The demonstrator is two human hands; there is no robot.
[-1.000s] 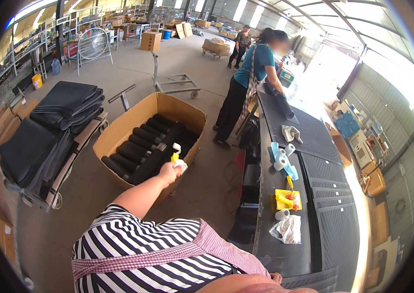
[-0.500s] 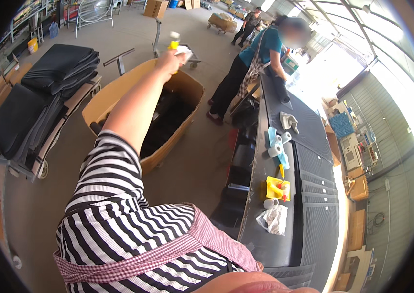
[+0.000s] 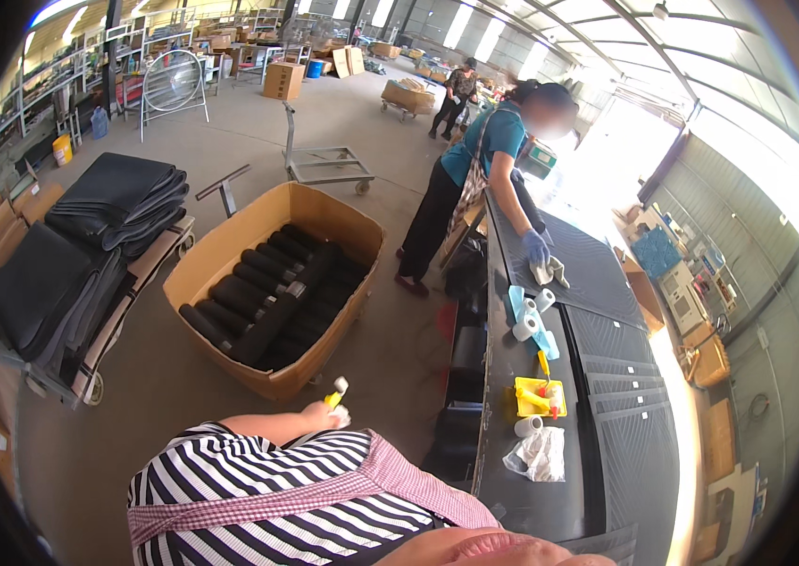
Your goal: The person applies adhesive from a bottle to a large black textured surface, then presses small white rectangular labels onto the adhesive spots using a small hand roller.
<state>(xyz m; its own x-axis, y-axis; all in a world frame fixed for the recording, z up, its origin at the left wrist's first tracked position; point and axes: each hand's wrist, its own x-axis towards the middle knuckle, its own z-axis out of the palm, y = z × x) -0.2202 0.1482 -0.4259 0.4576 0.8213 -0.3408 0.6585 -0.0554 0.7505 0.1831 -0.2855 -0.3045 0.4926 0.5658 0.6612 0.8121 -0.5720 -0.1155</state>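
Hand (image 3: 322, 416) grips tool (image 3: 333, 400) (roller, perhaps).

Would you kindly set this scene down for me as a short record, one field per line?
Left hand: closed on a small yellow-and-white item, exact type unclear
Right hand: not in view
Carton: open-topped, with dark rolls inside
Cart: loaded with black sheets in piles
Bench: bears a yellow tray, white rolls, a light-blue sheet and a crumpled white wrapper
Co-worker: teal top, leaning over the bench, gloved hand at a pale cloth
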